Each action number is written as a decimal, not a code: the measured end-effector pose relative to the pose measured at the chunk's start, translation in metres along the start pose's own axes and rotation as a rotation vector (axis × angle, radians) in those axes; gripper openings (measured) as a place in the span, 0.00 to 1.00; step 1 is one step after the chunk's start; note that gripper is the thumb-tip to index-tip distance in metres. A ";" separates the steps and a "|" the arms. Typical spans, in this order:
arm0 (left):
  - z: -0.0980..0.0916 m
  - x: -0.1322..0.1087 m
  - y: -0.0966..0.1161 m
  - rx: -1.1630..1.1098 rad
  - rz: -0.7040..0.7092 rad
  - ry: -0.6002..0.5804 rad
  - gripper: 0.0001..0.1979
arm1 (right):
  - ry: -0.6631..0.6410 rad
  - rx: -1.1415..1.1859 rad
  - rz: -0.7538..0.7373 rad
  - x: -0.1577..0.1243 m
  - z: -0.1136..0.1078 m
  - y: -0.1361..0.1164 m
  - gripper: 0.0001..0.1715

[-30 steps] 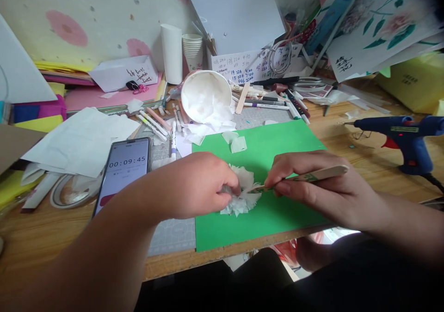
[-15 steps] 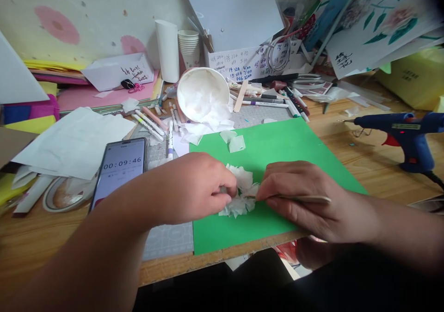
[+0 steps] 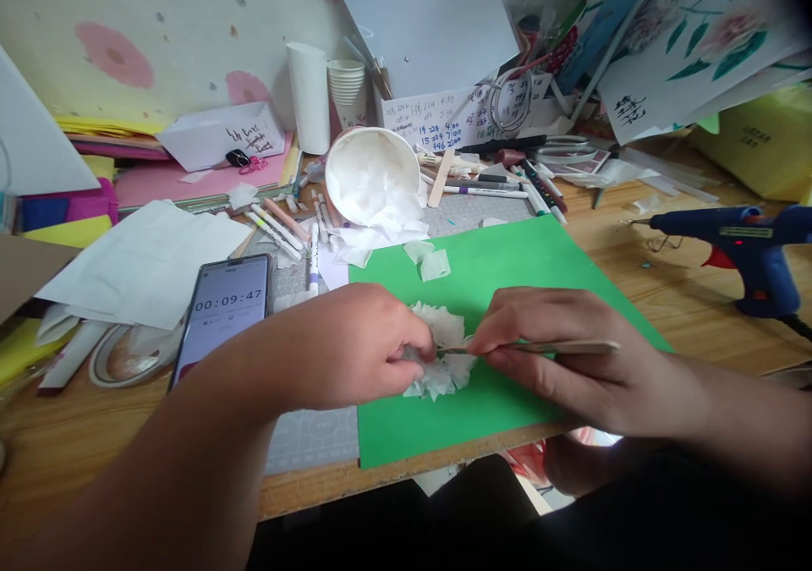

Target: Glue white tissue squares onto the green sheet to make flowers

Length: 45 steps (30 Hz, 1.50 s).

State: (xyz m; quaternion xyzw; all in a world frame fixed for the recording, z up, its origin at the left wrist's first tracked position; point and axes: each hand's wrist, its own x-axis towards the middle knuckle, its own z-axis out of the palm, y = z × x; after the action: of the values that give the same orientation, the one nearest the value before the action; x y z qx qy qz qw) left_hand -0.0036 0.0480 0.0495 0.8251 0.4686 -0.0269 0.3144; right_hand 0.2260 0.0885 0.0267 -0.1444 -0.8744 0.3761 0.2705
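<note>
A small white tissue-paper flower (image 3: 442, 355) lies on a green sheet of card (image 3: 501, 283) at the desk's front edge. My left hand (image 3: 355, 347) is closed, its fingertips pinching the flower's left side. My right hand (image 3: 558, 355) is closed on a flat wooden stick (image 3: 558, 348), held nearly level, with its tip pushed into the flower from the right. Two loose white tissue scraps (image 3: 430, 258) rest on the card above the flower.
A phone (image 3: 223, 309) showing a timer lies left of the card. A tipped white paper cup (image 3: 373, 173) spills tissue behind it, among several markers (image 3: 285, 228). A blue glue gun (image 3: 736, 245) stands at right. Paper stacks (image 3: 145, 258) fill the left side.
The stick has turned from its flat face to nearly edge-on in my right hand. The flower stays pinched in my left hand. The phone timer has advanced by two seconds.
</note>
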 end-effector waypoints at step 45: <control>0.022 0.048 -0.027 -0.160 -0.226 0.699 0.02 | 0.351 0.603 0.559 0.040 0.002 0.055 0.09</control>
State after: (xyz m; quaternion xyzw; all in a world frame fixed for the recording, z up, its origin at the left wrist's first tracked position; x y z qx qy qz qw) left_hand 0.0071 0.0825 0.0024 0.7005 0.6362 0.2586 0.1940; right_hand 0.1945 0.1428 -0.0004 -0.3518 -0.5939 0.6426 0.3326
